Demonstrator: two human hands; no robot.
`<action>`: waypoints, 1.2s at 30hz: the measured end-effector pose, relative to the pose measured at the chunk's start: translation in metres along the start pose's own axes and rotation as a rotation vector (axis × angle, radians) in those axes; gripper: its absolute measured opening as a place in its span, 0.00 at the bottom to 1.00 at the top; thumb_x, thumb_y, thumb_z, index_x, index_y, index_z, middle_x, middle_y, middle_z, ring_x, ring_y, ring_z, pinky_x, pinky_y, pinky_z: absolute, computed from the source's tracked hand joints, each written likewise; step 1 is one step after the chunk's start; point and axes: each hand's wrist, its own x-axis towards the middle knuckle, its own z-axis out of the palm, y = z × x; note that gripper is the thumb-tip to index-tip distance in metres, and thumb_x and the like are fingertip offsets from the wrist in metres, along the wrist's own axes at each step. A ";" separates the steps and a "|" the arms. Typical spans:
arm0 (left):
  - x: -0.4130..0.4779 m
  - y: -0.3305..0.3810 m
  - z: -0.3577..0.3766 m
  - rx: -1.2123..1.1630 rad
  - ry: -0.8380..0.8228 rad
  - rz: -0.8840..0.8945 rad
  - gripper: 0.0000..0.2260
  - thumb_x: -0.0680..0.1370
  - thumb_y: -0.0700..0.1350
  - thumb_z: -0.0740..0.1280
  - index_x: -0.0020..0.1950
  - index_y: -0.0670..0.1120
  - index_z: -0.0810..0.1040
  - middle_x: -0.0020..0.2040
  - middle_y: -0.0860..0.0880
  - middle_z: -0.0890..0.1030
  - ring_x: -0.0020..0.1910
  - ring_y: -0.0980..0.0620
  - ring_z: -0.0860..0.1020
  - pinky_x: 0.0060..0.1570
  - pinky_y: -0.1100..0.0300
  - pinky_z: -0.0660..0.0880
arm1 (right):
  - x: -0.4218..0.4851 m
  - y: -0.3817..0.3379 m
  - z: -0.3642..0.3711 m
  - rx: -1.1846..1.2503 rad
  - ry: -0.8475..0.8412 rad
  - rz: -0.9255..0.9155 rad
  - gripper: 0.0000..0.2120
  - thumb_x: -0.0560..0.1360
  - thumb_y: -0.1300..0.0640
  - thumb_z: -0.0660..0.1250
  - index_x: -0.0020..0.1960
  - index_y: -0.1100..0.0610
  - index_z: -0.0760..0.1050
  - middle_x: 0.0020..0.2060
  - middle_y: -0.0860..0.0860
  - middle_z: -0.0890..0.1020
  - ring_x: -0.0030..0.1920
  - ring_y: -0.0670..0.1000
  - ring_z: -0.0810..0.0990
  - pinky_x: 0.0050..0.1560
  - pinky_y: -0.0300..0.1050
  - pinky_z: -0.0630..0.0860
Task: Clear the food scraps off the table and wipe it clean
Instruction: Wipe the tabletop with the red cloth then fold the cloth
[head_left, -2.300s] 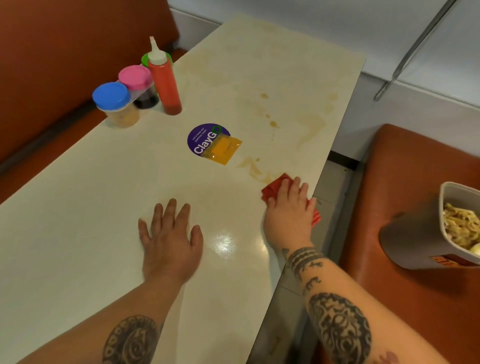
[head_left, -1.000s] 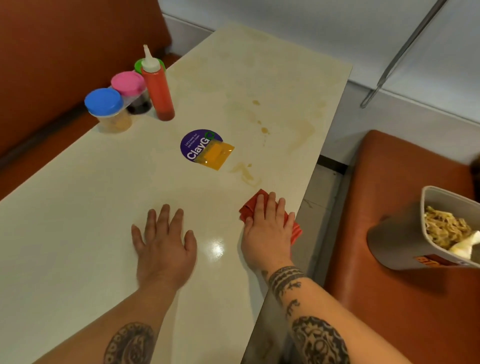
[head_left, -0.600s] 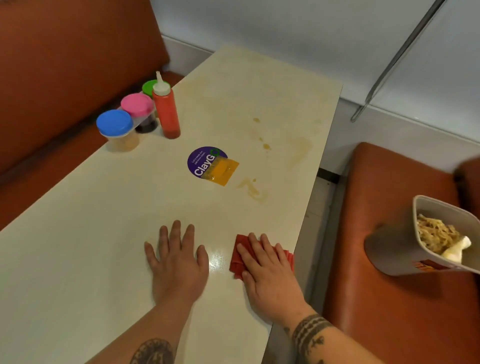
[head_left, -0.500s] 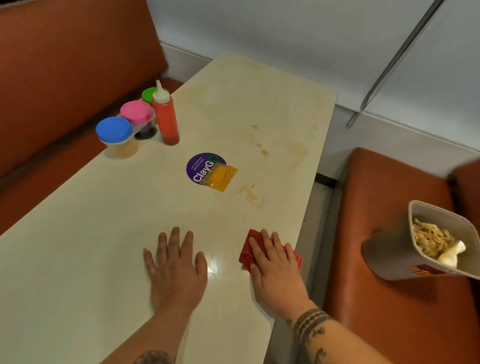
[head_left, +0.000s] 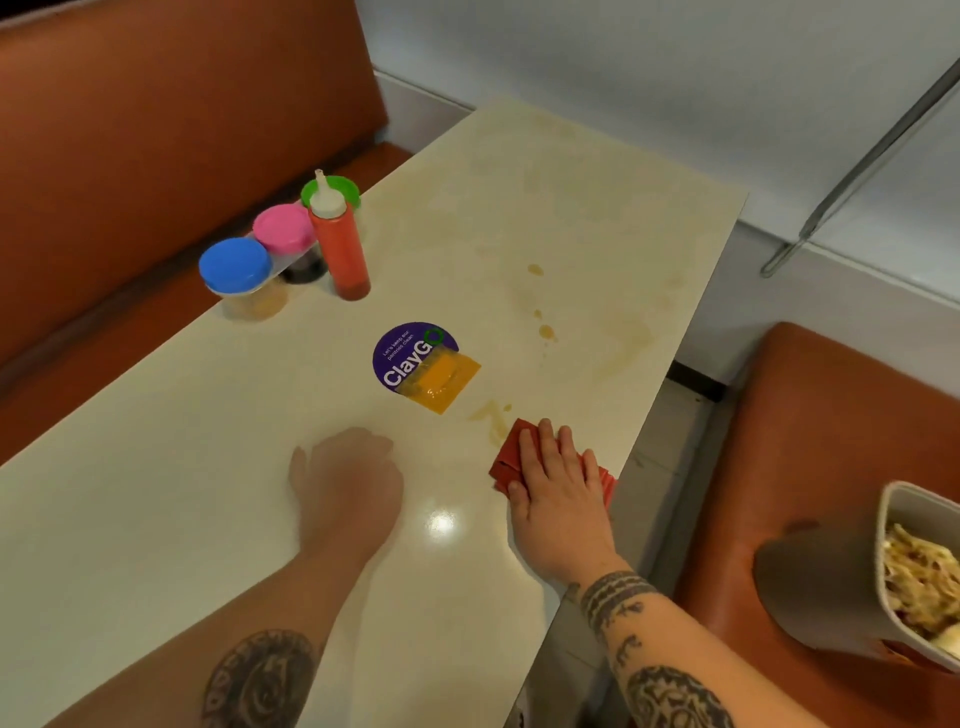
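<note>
1. Blue, pink and green lids mark the jars (head_left: 236, 265) at the far left of the counter (head_left: 156, 467), next to the red sauce bottle (head_left: 340, 249); none of them has moved.
2. Half a second ago the left hand (head_left: 345, 488) lay flat with the fingers spread. Now it is blurred by motion. It seems to be lifting or shifting, and I cannot tell how its fingers are set.
3. On the round sticker (head_left: 410, 358) the yellow sachet (head_left: 444, 382) lies as before; it probably still has to be cleared.
4. Just beside the sachet, the brown smear (head_left: 491, 415) is now reached by the front corner of the red cloth (head_left: 506, 457), which was short of it a moment ago.
5. The right hand (head_left: 558, 488) presses the cloth down with straight fingers (head_left: 530, 452), near the counter's right edge. The wiping stroke has come forward, so I judge that this smear is next, with the drops (head_left: 545, 330) farther back still to do.
6. The tub of noodles (head_left: 919, 577) sits on the seat at the right.
</note>
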 end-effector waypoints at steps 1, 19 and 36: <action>0.011 0.008 0.005 -0.012 -0.001 0.032 0.11 0.79 0.47 0.65 0.59 0.53 0.82 0.65 0.50 0.78 0.67 0.46 0.72 0.76 0.36 0.51 | 0.006 0.006 -0.004 -0.004 -0.007 -0.018 0.31 0.84 0.41 0.41 0.83 0.49 0.37 0.82 0.48 0.38 0.82 0.53 0.36 0.80 0.57 0.36; 0.036 0.024 0.026 0.137 -0.047 0.058 0.22 0.78 0.54 0.53 0.67 0.50 0.77 0.72 0.47 0.73 0.73 0.45 0.68 0.75 0.33 0.55 | 0.077 -0.008 -0.014 0.023 -0.021 -0.233 0.28 0.84 0.43 0.46 0.83 0.44 0.47 0.83 0.48 0.45 0.82 0.59 0.38 0.80 0.63 0.40; 0.035 0.026 0.018 0.057 -0.046 0.038 0.27 0.83 0.58 0.45 0.67 0.50 0.79 0.72 0.47 0.74 0.74 0.45 0.68 0.77 0.36 0.52 | 0.026 -0.057 0.016 0.019 -0.004 -0.382 0.29 0.83 0.44 0.55 0.81 0.49 0.57 0.81 0.51 0.60 0.81 0.62 0.56 0.76 0.67 0.57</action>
